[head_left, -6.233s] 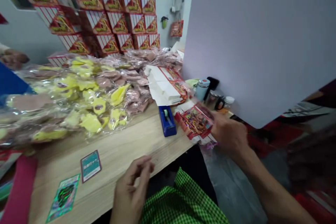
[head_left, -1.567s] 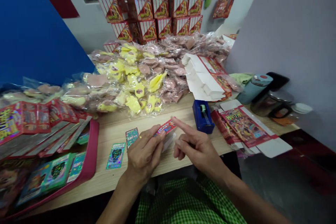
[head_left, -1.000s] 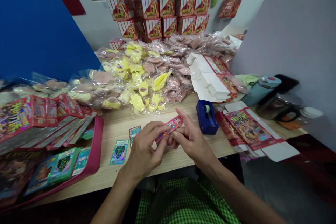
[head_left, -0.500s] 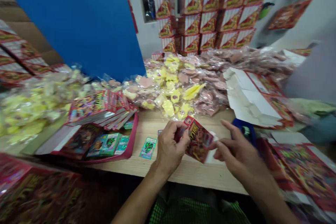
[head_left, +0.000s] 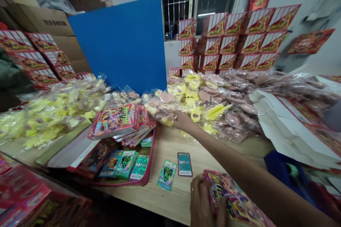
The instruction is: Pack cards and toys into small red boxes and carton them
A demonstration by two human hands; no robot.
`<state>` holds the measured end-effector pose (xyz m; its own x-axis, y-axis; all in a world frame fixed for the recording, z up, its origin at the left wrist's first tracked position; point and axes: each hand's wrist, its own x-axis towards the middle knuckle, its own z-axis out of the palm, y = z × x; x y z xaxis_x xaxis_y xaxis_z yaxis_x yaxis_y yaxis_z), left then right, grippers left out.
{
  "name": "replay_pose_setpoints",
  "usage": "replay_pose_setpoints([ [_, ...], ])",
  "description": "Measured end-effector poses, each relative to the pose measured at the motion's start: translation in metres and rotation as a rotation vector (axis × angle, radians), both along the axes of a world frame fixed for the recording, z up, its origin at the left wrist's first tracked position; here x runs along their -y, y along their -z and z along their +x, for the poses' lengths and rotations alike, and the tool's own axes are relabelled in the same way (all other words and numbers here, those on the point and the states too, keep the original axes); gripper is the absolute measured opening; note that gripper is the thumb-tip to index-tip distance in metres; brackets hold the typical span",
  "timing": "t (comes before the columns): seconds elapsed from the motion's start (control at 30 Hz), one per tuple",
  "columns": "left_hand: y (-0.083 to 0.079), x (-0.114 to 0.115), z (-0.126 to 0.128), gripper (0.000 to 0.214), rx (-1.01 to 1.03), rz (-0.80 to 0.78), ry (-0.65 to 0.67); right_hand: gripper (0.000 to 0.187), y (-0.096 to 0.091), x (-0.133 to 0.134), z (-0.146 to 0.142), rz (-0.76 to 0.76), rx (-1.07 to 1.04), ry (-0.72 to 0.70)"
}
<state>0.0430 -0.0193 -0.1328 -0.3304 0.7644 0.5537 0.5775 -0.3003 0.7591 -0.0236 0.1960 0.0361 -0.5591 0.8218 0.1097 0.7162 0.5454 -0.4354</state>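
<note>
at the bottom edge of the view, the left hand [head_left: 201,202] grips a glossy printed card [head_left: 236,198] in red, pink and yellow; its fingers [head_left: 196,188] are clamped together on the card's lower edge, and the card tilts up from the hand and runs off the bottom of the frame. at the lower left corner, red printed packs [head_left: 21,195] lie close to the camera, blurred. the light wood counter [head_left: 170,198] extends beyond the hand; on it lie a teal card [head_left: 184,164] and a holographic green card [head_left: 167,175], just beside each other but not touching. to their left, a pink-rimmed tray [head_left: 150,159] carries a row of small green and teal cards [head_left: 125,165] and a fanned stack of red printed packs [head_left: 114,120]. the right forearm [head_left: 239,163] crosses the view diagonally, passing above a blurred blue tape dispenser [head_left: 282,173]. the right hand [head_left: 182,120] rests against clear plastic bags [head_left: 223,113] of yellow and pink pieces, just beside the stack; its fingers are buried in the plastic, so their state cannot be told. to the right, a white and red folded carton [head_left: 293,127] lies on the bags. farther back stand a blue board [head_left: 117,42] and stacked red-and-white cartons [head_left: 234,39], with a barred window [head_left: 176,3] behind them.
</note>
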Motion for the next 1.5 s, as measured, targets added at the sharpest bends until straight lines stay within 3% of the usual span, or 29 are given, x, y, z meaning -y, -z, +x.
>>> replay_pose_setpoints([
  [0.17, -0.001, -0.003, 0.001, 0.037, -0.107, 0.026, 0.003, 0.055, 0.003, -0.014, -0.044, -0.034, 0.046, 0.02],
  [0.3, -0.007, 0.002, -0.005, 0.035, -0.16, 0.035, 0.018, 0.06, -0.009, -0.016, -0.025, -0.03, 0.049, 0.01],
  [0.4, -0.019, 0.003, -0.009, 0.037, -0.281, 0.023, 0.099, 0.041, -0.032, -0.014, 0.019, 0.004, -0.001, 0.022],
  [0.5, -0.043, -0.009, -0.009, 0.054, -0.42, -0.148, 0.335, 0.019, -0.055, -0.006, 0.077, 0.017, -0.056, 0.069],
  [0.57, -0.062, -0.024, -0.004, 0.069, -0.5, -0.339, 0.487, 0.021, -0.064, 0.004, 0.117, 0.021, -0.077, 0.141],
  [0.63, -0.075, -0.039, 0.001, 0.072, -0.557, -0.483, 0.558, 0.024, -0.066, 0.019, 0.157, -0.021, -0.15, 0.232],
  [0.73, -0.083, -0.051, 0.004, 0.07, -0.56, -0.556, 0.563, 0.017, -0.063, 0.05, 0.211, -0.227, -0.521, 0.361],
  [0.8, -0.084, -0.05, 0.002, 0.084, -0.46, -0.542, 0.514, 0.006, -0.059, 0.074, 0.244, -0.361, -0.826, 0.402],
  [0.9, -0.088, -0.044, -0.008, 0.11, -0.296, -0.495, 0.419, 0.024, -0.049, 0.108, 0.284, -0.434, -1.057, 0.36],
  [0.97, -0.093, -0.041, -0.015, 0.111, -0.255, -0.465, 0.389, 0.036, -0.042, 0.125, 0.302, -0.466, -1.078, 0.326],
  [1.07, -0.099, -0.038, -0.021, 0.105, -0.21, -0.493, 0.335, 0.043, -0.036, 0.14, 0.315, -0.488, -1.028, 0.28],
  [1.23, -0.098, -0.032, -0.02, 0.104, -0.196, -0.534, 0.351, 0.045, -0.042, 0.15, 0.311, -0.378, -0.933, 0.176],
  [1.4, -0.091, -0.027, -0.018, 0.107, -0.178, -0.487, 0.273, 0.041, -0.048, 0.153, 0.306, -0.484, -0.948, 0.125],
  [1.5, -0.091, -0.025, -0.02, 0.109, -0.183, -0.487, 0.311, 0.039, -0.05, 0.153, 0.306, -0.477, -0.955, 0.126],
])
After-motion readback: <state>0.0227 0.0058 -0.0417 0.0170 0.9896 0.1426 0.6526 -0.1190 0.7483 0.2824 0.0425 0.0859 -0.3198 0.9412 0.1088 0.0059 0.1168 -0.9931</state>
